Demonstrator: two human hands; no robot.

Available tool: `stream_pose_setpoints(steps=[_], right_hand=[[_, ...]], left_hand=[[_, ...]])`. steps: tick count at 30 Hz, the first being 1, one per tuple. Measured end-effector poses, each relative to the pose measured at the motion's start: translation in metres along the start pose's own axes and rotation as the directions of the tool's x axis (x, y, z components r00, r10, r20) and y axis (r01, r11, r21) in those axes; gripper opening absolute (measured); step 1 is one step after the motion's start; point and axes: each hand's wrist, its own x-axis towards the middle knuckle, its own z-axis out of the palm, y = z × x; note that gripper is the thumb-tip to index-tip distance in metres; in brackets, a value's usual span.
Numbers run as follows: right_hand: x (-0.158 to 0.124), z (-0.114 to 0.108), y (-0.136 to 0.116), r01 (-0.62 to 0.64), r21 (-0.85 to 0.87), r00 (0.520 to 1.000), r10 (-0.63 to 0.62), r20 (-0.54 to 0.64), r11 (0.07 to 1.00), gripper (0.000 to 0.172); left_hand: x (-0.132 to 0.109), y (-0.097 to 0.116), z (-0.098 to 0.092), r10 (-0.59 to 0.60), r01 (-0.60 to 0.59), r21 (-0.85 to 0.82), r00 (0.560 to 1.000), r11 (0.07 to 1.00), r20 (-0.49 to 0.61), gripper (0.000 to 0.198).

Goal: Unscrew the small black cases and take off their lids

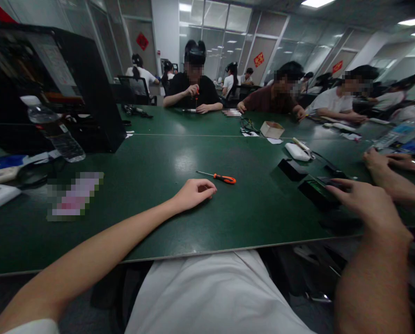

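My left hand [194, 192] rests on the green table [242, 213] with its fingers curled loosely in toward the thumb; I see nothing held in it. Just beyond its fingertips lies a screwdriver [224, 178] with an orange and black handle, its shaft pointing left. On the right, my right hand [366, 199] grips the near side of a small black box [315, 192] that shows some green inside. Part of that box is hidden by my fingers and blurred. A second black box-like piece [293, 169] lies just left of it.
A computer case [99, 93] and a water bottle [56, 130] stand at the left, near a blurred flat item [77, 195]. A white device [298, 151] and a small carton [272, 130] lie farther back. A co-worker's hands [385, 162] are close at right; others sit opposite.
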Motion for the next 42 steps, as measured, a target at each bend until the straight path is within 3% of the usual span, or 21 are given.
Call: stream_pose_setpoints(steps=[7, 16, 19, 22, 27, 31, 36, 42], right_hand=[[0.009, 0.008, -0.004, 0.012, 0.017, 0.985, -0.015, 0.171, 1.000, 0.060], [0.015, 0.009, -0.008, 0.094, 0.060, 0.981, -0.102, 0.167, 0.994, 0.056], [0.014, 0.002, -0.009, 0.193, 0.126, 0.974, -0.206, 0.098, 0.973, 0.050], [0.017, -0.010, -0.010, 0.305, 0.196, 0.952, -0.299, -0.056, 0.932, 0.045], [0.034, -0.012, -0.024, 0.428, 0.268, 0.896, -0.367, -0.251, 0.863, 0.041], [0.040, 0.007, -0.037, 0.462, 0.293, 0.879, -0.387, -0.280, 0.837, 0.050], [0.035, 0.021, -0.033, 0.376, 0.297, 0.880, -0.238, -0.412, 0.878, 0.061], [0.037, 0.023, -0.030, 0.383, 0.295, 0.898, -0.278, -0.340, 0.875, 0.066]], left_hand=[[-0.001, 0.000, 0.000, -0.005, 0.005, 0.026, 1.000, 1.000, -0.001, 0.023], [-0.001, 0.002, 0.001, 0.001, -0.001, 0.034, 1.000, 0.999, 0.013, 0.022], [-0.001, 0.003, 0.001, 0.004, -0.004, 0.021, 1.000, 1.000, 0.016, 0.021], [-0.001, 0.003, 0.001, 0.009, -0.009, 0.017, 1.000, 1.000, 0.024, 0.020], [-0.001, 0.005, 0.001, 0.016, -0.017, 0.044, 0.999, 0.999, 0.028, 0.020], [-0.001, 0.006, 0.001, 0.017, -0.019, 0.059, 0.999, 0.998, 0.031, 0.021], [-0.002, 0.006, 0.001, 0.026, -0.027, 0.054, 0.999, 0.998, 0.035, 0.021], [-0.001, 0.003, 0.002, 0.022, -0.023, 0.031, 0.999, 0.999, 0.045, 0.021]])
